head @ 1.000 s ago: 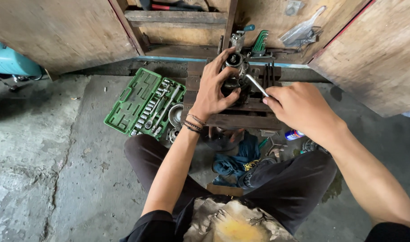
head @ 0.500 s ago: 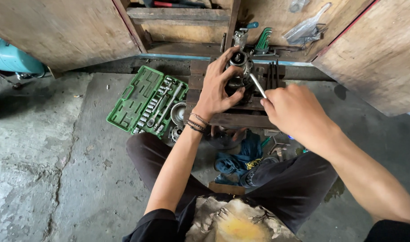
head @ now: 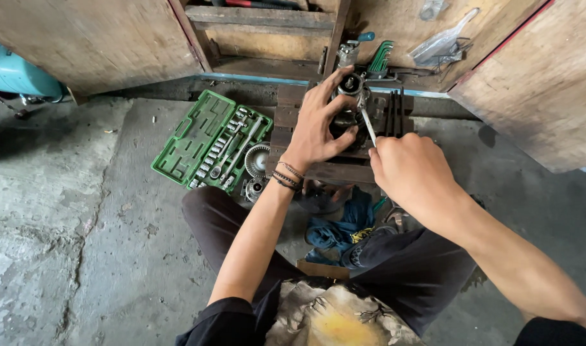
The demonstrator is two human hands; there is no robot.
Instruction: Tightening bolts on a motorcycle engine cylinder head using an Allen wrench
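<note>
1. The concrete floor (head: 81, 224) and the wooden cabinet doors (head: 88, 38) look the same as a second ago; the person sits with dark-trousered legs folded under the work.
2. The open green socket set case (head: 206, 142) lies on the floor just left of the wooden pallet (head: 325, 172), unmoved, with round metal parts (head: 258, 160) beside it.
3. The blue rag (head: 341, 227) stays bunched near the knees.
4. The left hand (head: 315, 125) keeps its place on the dark metal engine part (head: 350, 102) that sits on the pallet, fingers spread and wrapped around it, bracing it.
5. The right hand (head: 411, 170) has drawn slightly lower and nearer the body than a second ago, fingers curled shut around the handle of a slim metal tool (head: 368, 127).
6. That tool's tip remains against the part, so the work on it looks ongoing, not finished.
</note>
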